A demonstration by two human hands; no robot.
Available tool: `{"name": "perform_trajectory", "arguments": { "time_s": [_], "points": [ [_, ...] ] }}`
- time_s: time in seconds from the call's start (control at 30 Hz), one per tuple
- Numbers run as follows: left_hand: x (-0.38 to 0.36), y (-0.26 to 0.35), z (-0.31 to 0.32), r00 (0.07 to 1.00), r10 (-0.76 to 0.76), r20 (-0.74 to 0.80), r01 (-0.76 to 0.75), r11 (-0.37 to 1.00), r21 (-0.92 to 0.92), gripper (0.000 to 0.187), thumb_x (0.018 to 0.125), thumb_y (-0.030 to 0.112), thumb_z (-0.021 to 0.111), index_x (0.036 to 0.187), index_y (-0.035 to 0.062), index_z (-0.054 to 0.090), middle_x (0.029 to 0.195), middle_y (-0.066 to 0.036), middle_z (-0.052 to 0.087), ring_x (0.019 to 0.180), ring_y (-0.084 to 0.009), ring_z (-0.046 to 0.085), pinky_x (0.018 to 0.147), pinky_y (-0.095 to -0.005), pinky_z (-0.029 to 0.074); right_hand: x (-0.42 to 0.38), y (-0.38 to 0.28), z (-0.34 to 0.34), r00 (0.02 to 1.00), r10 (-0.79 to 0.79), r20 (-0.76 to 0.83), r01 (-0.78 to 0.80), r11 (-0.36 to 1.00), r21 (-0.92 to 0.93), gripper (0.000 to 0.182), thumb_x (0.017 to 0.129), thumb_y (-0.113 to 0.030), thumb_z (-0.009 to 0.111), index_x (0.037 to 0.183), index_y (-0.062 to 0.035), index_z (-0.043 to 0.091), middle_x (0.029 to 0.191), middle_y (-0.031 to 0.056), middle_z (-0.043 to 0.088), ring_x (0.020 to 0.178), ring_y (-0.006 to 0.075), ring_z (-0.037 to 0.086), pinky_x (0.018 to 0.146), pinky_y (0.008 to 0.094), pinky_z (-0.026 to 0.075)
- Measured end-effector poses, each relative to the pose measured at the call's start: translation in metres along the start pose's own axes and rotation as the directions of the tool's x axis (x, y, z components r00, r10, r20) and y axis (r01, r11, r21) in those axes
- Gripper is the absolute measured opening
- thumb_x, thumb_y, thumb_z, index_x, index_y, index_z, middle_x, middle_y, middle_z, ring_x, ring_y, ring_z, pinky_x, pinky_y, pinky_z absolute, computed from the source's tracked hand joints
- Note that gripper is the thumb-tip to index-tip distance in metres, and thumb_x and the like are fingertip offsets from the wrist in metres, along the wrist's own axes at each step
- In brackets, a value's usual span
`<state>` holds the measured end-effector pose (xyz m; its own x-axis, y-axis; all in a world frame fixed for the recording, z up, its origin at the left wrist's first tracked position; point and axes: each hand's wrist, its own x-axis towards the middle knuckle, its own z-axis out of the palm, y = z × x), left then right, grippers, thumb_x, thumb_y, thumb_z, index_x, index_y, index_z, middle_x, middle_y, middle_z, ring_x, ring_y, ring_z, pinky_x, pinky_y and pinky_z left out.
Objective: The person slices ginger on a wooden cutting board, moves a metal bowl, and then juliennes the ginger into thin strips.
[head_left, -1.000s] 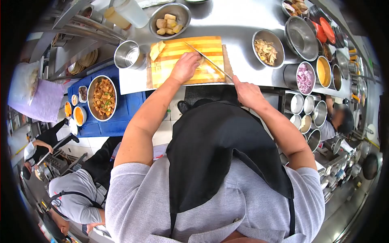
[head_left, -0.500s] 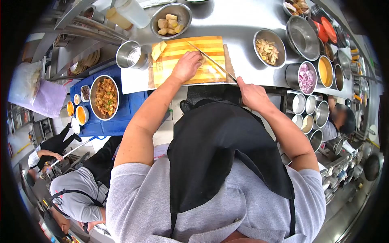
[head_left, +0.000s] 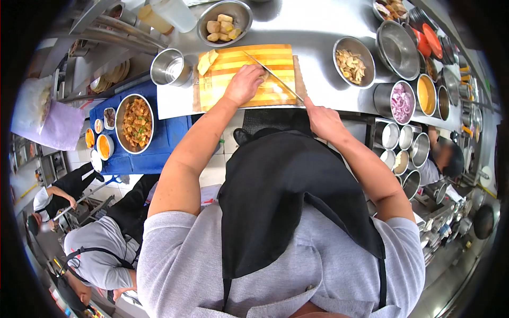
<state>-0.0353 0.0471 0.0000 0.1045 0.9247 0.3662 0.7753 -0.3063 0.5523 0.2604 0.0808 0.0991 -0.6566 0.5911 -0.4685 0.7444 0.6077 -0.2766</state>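
From where I stand, the step in hand looks like slicing: the knife (head_left: 283, 84) lies slantwise over the cutting board (head_left: 281, 58), tip towards its far edge, handle end past the near right corner. The right hand (head_left: 322, 121) is closed round that handle, just off the worktop (head_left: 319, 66)'s near edge. The left hand (head_left: 245, 85) sits mid-board, fingers bent and bunched at a pale piece (head_left: 264, 77) beside the blade (mostly hidden, so I can't tell whether they pinch it or only press). More peeled pieces (head_left: 207, 61) lie at the board's far left corner. Another cut, I'd judge, calls for keeping that piece steady, fingertips tucked back from the edge. A bowl (head_left: 354, 45) of cut pieces stands near the worktop's near edge, right of the board.
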Motion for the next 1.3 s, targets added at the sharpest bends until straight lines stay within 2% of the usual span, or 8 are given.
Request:
{"name": "perform_trajectory", "arguments": {
  "time_s": [0.17, 0.27, 0.37, 0.47, 0.67, 0.77, 0.97, 1.3],
  "points": [
    [0.0, -0.002, 0.0, 1.0, 0.024, -0.016, -0.024, 0.999, 0.023, 0.022, 0.088, 0.007, 0.069, 0.109, 0.0045, 0.069, 0.117, -0.012, 0.066, 0.11, -0.0336, 0.061, 0.099, -0.042, 0.051, -0.016, -0.01, -0.028, 1.0, -0.003, 0.031, 0.003, 1.0, -0.004, 0.03, 0.092, -0.001, 0.05, 0.121, -0.0012, 0.043, 0.084, 0.0257, 0.072, 0.083, 0.0455, 0.071, 0.073, 0.0568, 0.055],
    [-0.003, -0.001, 0.005, 1.0, 0.004, -0.02, -0.004, 1.0, 0.004, 0.022, 0.088, 0.008, 0.069, 0.11, 0.0052, 0.069, 0.118, -0.011, 0.067, 0.111, -0.0333, 0.061, 0.099, -0.0418, 0.051, 0.0, 0.0, 0.001, 1.0, 0.016, 0.021, -0.016, 1.0, -0.013, 0.031, 0.091, 0.0, 0.051, 0.121, -0.0009, 0.044, 0.085, 0.0259, 0.072, 0.083, 0.0456, 0.071, 0.072, 0.0564, 0.055],
    [-0.003, -0.003, 0.002, 0.999, -0.032, -0.016, 0.032, 0.999, 0.023, 0.022, 0.088, 0.008, 0.069, 0.11, 0.0052, 0.069, 0.118, -0.011, 0.067, 0.11, -0.0329, 0.061, 0.099, -0.0415, 0.051, 0.005, -0.006, -0.005, 0.999, 0.041, 0.032, -0.04, 0.998, -0.052, 0.035, 0.089, 0.001, 0.052, 0.123, -0.0004, 0.044, 0.085, 0.0261, 0.072, 0.084, 0.0453, 0.072, 0.072, 0.0563, 0.055],
    [-0.001, -0.002, 0.002, 0.999, 0.02, -0.047, -0.019, 1.0, 0.019, 0.022, 0.087, 0.008, 0.07, 0.109, 0.0054, 0.069, 0.118, -0.01, 0.067, 0.109, -0.0322, 0.062, 0.099, -0.0409, 0.051, -0.009, -0.009, -0.021, 0.999, 0.022, 0.042, -0.021, 0.999, -0.031, 0.035, 0.089, 0.001, 0.052, 0.122, -0.0011, 0.044, 0.084, 0.0261, 0.072, 0.085, 0.0456, 0.071, 0.073, 0.0566, 0.055],
    [-0.001, -0.002, 0.001, 0.999, -0.021, -0.029, 0.02, 1.0, -0.007, 0.022, 0.088, 0.006, 0.071, 0.109, 0.0044, 0.07, 0.118, -0.012, 0.068, 0.11, -0.0332, 0.063, 0.098, -0.0412, 0.052, 0.007, -0.005, -0.002, 1.0, 0.028, 0.0, -0.028, 0.999, -0.038, 0.032, 0.088, 0.002, 0.052, 0.119, -0.0022, 0.044, 0.082, 0.0255, 0.071, 0.082, 0.0461, 0.071, 0.071, 0.0573, 0.054],
    [0.0, 0.001, 0.001, 0.996, 0.034, -0.084, -0.032, 0.999, 0.014, 0.023, 0.085, 0.006, 0.071, 0.108, 0.0061, 0.07, 0.113, -0.009, 0.067, 0.106, -0.0313, 0.063, 0.095, -0.0402, 0.053, -0.006, -0.012, -0.025, 0.999, 0.026, 0.033, -0.025, 0.999, -0.032, 0.032, 0.089, 0.002, 0.052, 0.119, -0.0021, 0.044, 0.083, 0.0257, 0.071, 0.082, 0.0461, 0.071, 0.071, 0.0576, 0.054],
    [0.0, -0.002, 0.001, 0.997, 0.013, -0.073, -0.012, 1.0, 0.023, 0.02, 0.085, 0.006, 0.071, 0.106, 0.0055, 0.07, 0.111, -0.009, 0.067, 0.104, -0.0312, 0.062, 0.094, -0.0398, 0.053, 0.007, -0.007, -0.003, 1.0, 0.025, 0.012, -0.025, 0.999, -0.042, 0.032, 0.089, 0.002, 0.051, 0.119, -0.0018, 0.043, 0.083, 0.0255, 0.071, 0.082, 0.0461, 0.071, 0.071, 0.0575, 0.054],
    [0.0, -0.001, 0.001, 0.996, 0.014, -0.085, -0.015, 1.0, -0.008, 0.018, 0.087, 0.006, 0.07, 0.105, 0.0046, 0.07, 0.11, -0.01, 0.066, 0.104, -0.0321, 0.062, 0.093, -0.0403, 0.053, 0.007, -0.01, -0.008, 0.999, 0.029, 0.04, -0.029, 1.0, -0.01, 0.031, 0.09, 0.0, 0.052, 0.119, -0.0019, 0.043, 0.084, 0.0258, 0.071, 0.084, 0.0462, 0.071, 0.073, 0.057, 0.054]
  ]
}}
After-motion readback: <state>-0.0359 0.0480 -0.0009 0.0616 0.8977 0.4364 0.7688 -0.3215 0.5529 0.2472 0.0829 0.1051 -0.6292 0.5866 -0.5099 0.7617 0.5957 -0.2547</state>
